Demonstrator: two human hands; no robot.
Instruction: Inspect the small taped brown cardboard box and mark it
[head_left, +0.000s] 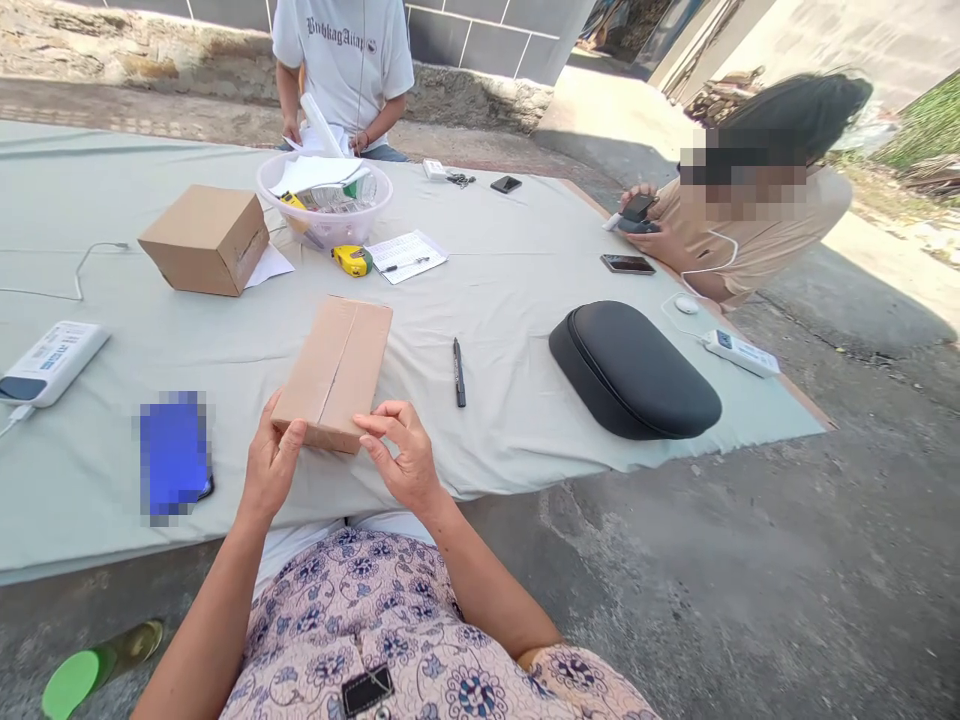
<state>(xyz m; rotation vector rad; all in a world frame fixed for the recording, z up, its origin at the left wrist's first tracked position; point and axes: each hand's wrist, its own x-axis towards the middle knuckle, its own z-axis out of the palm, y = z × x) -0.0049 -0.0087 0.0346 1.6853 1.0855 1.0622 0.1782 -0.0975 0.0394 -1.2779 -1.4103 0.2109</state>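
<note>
A closed brown cardboard box (341, 350) lies on the cloth-covered table in front of me, a seam running lengthwise along its top. My left hand (271, 460) holds its near left corner, thumb on the near face and fingers along the side, partly hidden. At the near right corner, my right hand (401, 455) has its fingertips on the edge, with thumb and index finger close together. A black marker pen (459, 372) lies to the right of the box.
Around the table (510, 440) are a larger cardboard box (202, 238), a filled basket (375, 205), a yellow tape measure (351, 261), a black case (637, 370), power strips (56, 362) and phones. Two people sit across and at right. A green-lidded bottle (101, 665) lies below.
</note>
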